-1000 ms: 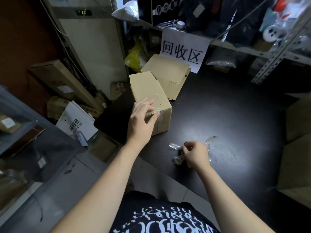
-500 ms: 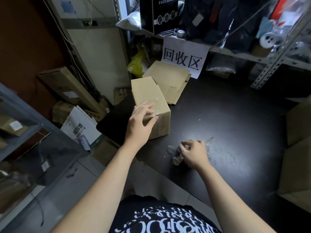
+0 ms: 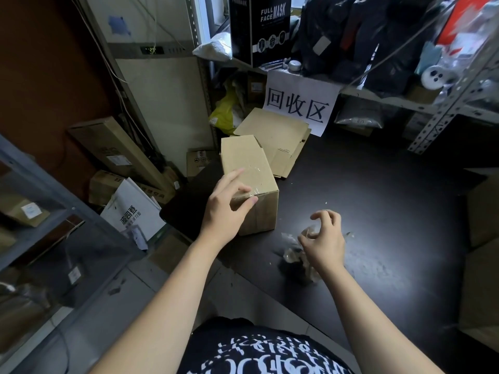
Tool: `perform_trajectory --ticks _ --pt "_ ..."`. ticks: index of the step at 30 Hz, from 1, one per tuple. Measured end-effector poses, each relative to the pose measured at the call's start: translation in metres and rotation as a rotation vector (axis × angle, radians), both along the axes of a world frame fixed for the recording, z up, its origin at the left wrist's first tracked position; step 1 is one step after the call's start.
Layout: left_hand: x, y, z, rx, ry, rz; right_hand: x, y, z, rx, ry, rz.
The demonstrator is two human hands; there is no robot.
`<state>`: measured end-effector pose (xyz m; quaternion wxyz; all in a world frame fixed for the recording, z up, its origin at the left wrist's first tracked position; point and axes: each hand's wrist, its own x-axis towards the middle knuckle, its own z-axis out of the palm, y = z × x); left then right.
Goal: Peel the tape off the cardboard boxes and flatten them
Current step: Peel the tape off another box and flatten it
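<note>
A sealed cardboard box with clear tape over its near top edge stands on the black table. My left hand grips that near edge, fingers on the top and thumb on the taped corner. A crumpled wad of clear peeled tape lies on the table to the right of the box. My right hand hovers just over the wad with its fingers spread and loosely curled, not pinching it. Behind the box lies a stack of flattened cardboard.
A white paper sign hangs from a cluttered metal shelf at the back. More cardboard boxes stand at the table's right edge. Left of the table, boxes and a white bag crowd the floor beside a grey rack.
My right hand has opened and lifted off the tape wad it was holding down. My left hand has stayed on the box's near edge, with its fingers raised a little.
</note>
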<state>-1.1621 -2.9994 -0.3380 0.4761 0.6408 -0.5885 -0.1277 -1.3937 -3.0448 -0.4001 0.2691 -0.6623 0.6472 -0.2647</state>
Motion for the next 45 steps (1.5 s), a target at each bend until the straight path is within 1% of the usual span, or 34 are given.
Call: perform_trajectory --ticks 2,4,5,6,7,11,13,16,18,21,26,37,40,45 --pt "0.002 -0.001 -0.001 -0.006 0.001 0.003 0.001 -0.002 0.001 0.028 -0.005 0.016" --pt "0.002 -0.002 -0.002 -0.019 -0.018 0.004 0.002 -0.005 0.003 0.059 0.107 0.022" --pt "0.003 -0.002 -0.002 -0.025 -0.030 0.006 0.002 -0.006 0.004 0.044 0.170 0.022" --pt "0.003 -0.003 -0.001 -0.030 -0.041 0.007 0.003 -0.007 0.006 0.013 0.187 0.021" --pt "0.003 -0.003 0.001 -0.038 -0.049 0.008 0.005 -0.007 0.009 -0.030 0.152 0.027" --pt "0.006 -0.002 0.005 -0.016 -0.073 0.026 0.030 -0.013 0.037 -0.214 -0.170 0.080" --pt "0.010 -0.001 0.006 0.029 -0.094 0.050 0.047 -0.017 0.056 -0.286 -0.250 0.099" --pt "0.014 -0.002 0.006 0.086 -0.099 0.053 0.071 -0.026 0.078 -0.297 -0.290 0.166" --pt "0.014 -0.004 0.007 0.085 -0.077 0.046 0.083 -0.033 0.084 -0.254 -0.259 0.217" --pt "0.015 -0.010 0.005 0.040 -0.094 0.050 0.096 -0.044 0.086 -0.192 -0.139 0.266" --pt "0.024 -0.014 0.003 -0.007 -0.099 0.018 0.106 -0.055 0.091 -0.132 -0.007 0.288" --pt "0.031 -0.022 -0.001 -0.031 -0.119 -0.019 0.116 -0.053 0.096 -0.147 -0.108 0.225" --pt "0.031 -0.022 -0.002 -0.044 -0.123 -0.020 0.119 -0.058 0.094 -0.174 -0.081 0.218" --pt "0.033 -0.025 -0.002 -0.045 -0.134 -0.019 0.122 -0.065 0.095 -0.122 -0.024 0.228"
